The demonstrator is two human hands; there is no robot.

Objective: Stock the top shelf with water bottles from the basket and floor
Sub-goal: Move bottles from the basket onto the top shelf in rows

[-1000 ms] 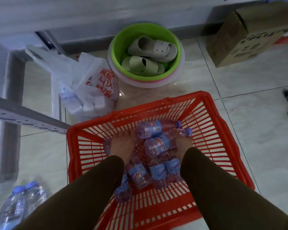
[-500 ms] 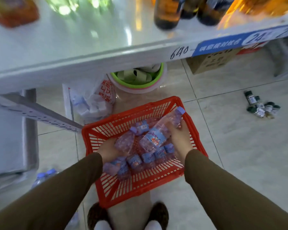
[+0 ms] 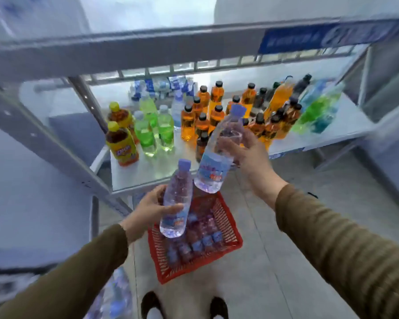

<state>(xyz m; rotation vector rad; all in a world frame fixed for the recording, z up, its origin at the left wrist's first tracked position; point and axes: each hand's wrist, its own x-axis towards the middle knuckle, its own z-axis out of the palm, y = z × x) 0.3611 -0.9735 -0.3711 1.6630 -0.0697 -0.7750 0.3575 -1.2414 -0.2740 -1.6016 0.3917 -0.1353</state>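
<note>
Left hand point(image 3: 148, 209) is wrapped around one water bottle point(image 3: 176, 201), cap up, just above the red basket point(image 3: 235, 236) at 6 o'clock. Right hand point(image 3: 247, 150) clutches a second bottle point(image 3: 219, 155), tilted toward 1 o'clock, up before the drinks shelf point(image 3: 138, 173). More bottles lie in the basket.

Two hands each hold a clear water bottle in front of a metal shelf stocked with drinks.

The left hand point(image 3: 148, 209) wraps the lower bottle point(image 3: 176, 203); the right hand point(image 3: 247, 149) holds a higher, tilted bottle point(image 3: 219, 155), both caps pointing up. Below, a red basket point(image 3: 230, 229) of more bottles sits on the tiled floor point(image 3: 286, 272), by the person's feet.
</note>
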